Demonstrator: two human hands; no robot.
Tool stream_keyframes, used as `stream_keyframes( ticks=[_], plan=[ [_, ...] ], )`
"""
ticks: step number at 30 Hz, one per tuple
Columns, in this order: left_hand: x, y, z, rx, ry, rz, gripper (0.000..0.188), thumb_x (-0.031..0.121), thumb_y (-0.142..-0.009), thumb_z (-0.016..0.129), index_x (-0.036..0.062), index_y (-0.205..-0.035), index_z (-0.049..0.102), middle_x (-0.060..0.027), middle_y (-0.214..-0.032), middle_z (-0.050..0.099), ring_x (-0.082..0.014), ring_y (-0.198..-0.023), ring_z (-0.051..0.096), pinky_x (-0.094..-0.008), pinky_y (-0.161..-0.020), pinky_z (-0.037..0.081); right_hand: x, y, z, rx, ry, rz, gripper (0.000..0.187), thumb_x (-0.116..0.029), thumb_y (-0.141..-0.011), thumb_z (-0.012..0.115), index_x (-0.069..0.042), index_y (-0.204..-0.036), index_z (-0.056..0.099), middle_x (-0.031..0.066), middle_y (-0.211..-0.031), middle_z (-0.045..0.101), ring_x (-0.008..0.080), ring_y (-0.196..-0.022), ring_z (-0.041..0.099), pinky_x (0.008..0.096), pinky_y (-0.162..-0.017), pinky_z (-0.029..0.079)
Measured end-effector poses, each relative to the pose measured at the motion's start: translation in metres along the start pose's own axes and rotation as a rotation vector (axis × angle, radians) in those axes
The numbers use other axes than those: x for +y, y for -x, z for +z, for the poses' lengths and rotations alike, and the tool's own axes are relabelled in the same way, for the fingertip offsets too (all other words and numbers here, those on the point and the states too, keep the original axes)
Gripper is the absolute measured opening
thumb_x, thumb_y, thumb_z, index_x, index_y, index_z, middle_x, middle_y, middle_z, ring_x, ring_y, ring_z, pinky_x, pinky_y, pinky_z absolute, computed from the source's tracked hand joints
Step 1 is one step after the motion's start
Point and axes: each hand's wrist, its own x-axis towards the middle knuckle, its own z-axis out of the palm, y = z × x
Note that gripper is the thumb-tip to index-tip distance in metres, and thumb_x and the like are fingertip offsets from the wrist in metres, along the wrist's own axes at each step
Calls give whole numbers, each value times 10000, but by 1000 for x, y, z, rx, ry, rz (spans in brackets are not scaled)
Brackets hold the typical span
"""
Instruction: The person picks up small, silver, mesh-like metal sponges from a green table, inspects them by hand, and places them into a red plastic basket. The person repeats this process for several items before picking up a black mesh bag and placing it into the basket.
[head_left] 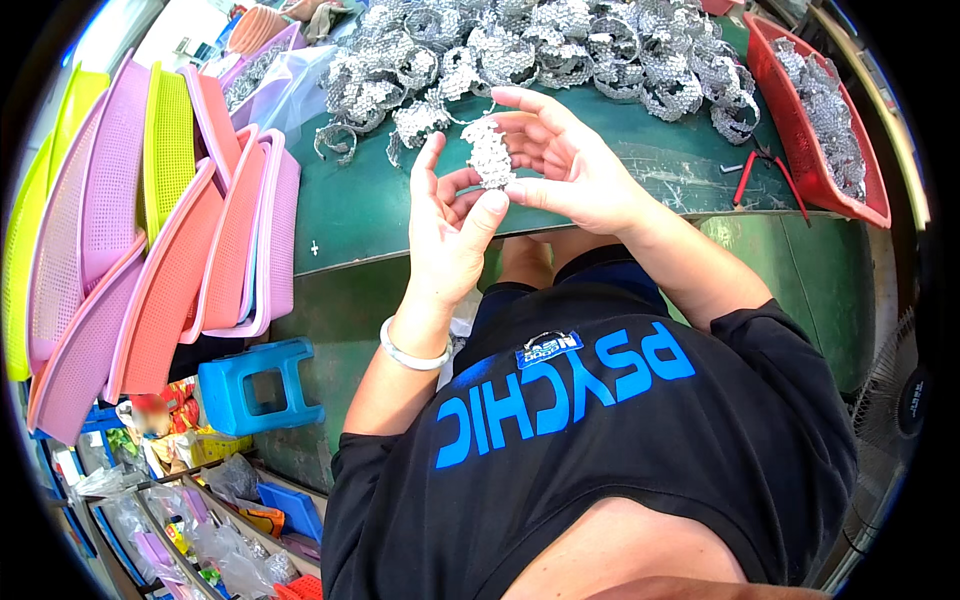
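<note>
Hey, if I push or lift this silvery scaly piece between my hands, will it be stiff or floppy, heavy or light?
Probably bendy: similar pieces on the green table lie curled into loops. Likely light: the silvery scaly piece looks small between left hand and right hand. Its bumpy surface may catch rather than slide.

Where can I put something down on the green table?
The green table has bare room between the stacked baskets and the left hand, and between the right hand and the red-handled pliers. It's crowded at the back with silver strips, and at the right with the red basket.
</note>
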Motion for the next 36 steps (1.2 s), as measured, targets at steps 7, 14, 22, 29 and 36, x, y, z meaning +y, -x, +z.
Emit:
stream_keyframes(
  ticks=[7,14,22,29,36],
  plan=[
    [1,-3,5,21,160,-8,749,51,-801,638,38,-1362,143,-161,-1113,471,-184,-982,526,-298,-835,456,4,1,1,-66,173,-188,817,50,-701,643,-73,-1382,209,141,-1349,356,213,-1231,374,356,-1023,295],
    [-1,-6,2,-4,103,60,874,-64,-702,667,62,-1375,124,-147,-1214,351,-222,-1066,472,-325,-858,458,-8,1,-8,-75,197,-157,802,-42,-709,640,-78,-1387,213,136,-1349,361,229,-1252,350,353,-1018,268],
    [2,-8,4,-72,18,128,933,-123,-660,632,86,-1396,97,-148,-1283,290,-248,-1091,453,-351,-861,460,-11,-3,-9,-106,264,-152,729,-75,-746,656,-57,-1365,271,130,-1306,418,215,-1227,387,352,-1000,302],
    [1,-10,7,-99,26,121,939,-124,-667,632,100,-1402,91,-150,-1294,285,-251,-1103,451,-344,-866,460,-9,2,-14,-79,255,-153,701,-81,-754,665,-33,-1349,299,128,-1307,417,210,-1224,392,343,-988,323],
    [-4,-13,10,-86,139,75,945,-134,-669,629,109,-1402,83,-150,-1268,321,-249,-1108,450,-351,-900,449,-5,5,-17,-33,244,-169,698,-49,-749,668,-28,-1344,303,127,-1321,403,214,-1229,391,345,-992,325]
  ],
)
